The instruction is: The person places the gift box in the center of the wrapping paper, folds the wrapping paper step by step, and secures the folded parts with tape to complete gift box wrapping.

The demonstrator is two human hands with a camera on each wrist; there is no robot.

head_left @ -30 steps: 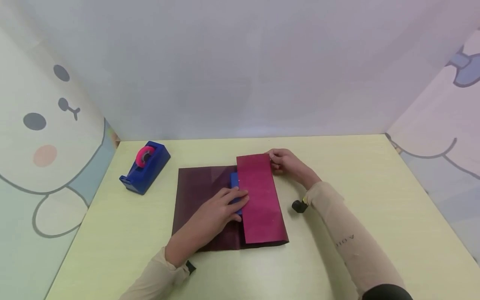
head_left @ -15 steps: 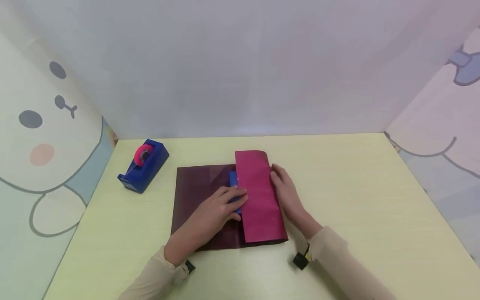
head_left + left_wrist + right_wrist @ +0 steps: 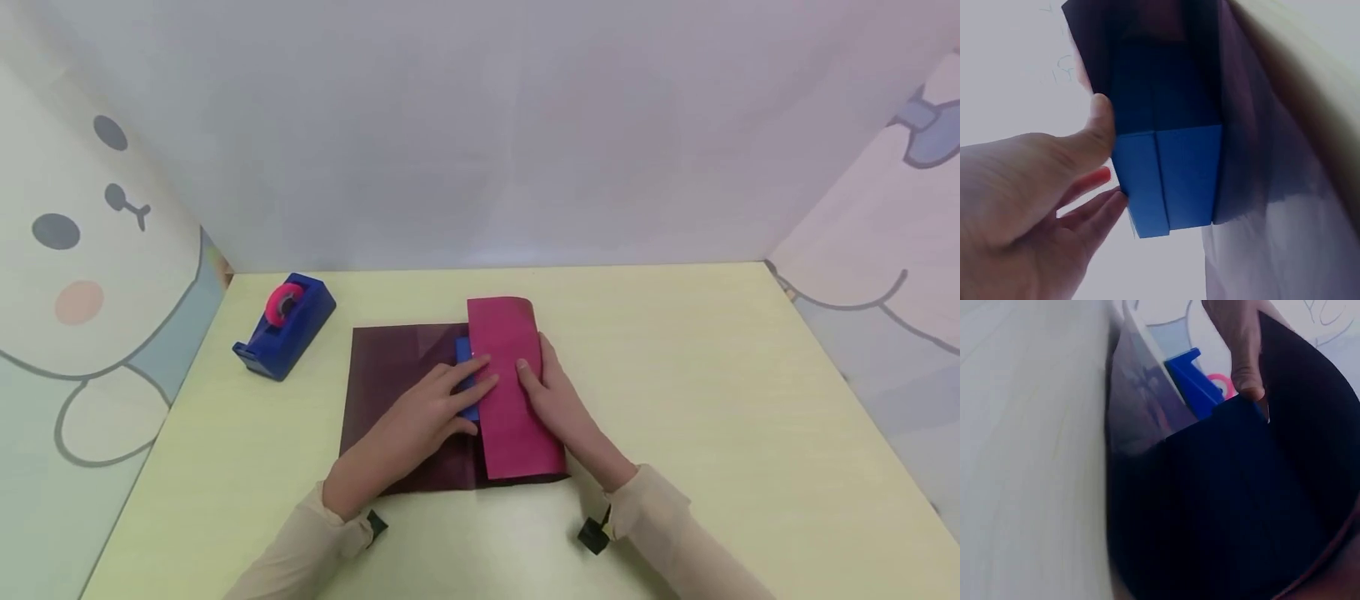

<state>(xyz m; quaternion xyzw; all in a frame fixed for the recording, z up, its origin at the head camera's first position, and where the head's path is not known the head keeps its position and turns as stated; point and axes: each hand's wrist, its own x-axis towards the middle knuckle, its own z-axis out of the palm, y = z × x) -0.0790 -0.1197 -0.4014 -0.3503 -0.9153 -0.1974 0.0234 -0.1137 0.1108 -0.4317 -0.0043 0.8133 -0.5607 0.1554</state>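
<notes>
A sheet of wrapping paper, dark purple inside and magenta outside, lies on the table. Its right part folds up and over a blue box, of which only a strip shows from above. My left hand presses the flap down onto the box with extended fingers; the left wrist view has its thumb against the box's edge. On the right, my right hand lies along the folded side, thumb on top of the flap and fingers down the side. Looking in from the near end, the right wrist view shows the paper curving loosely around the box.
A blue tape dispenser with a pink roll stands at the table's back left. The pale yellow table extends to the right. A plain curtain hangs behind, with cartoon-print panels on both sides.
My right hand has left the flap's far corner, come nearer along the folded side, and set its thumb on the flap. The left hand has stayed on the box and flap.
</notes>
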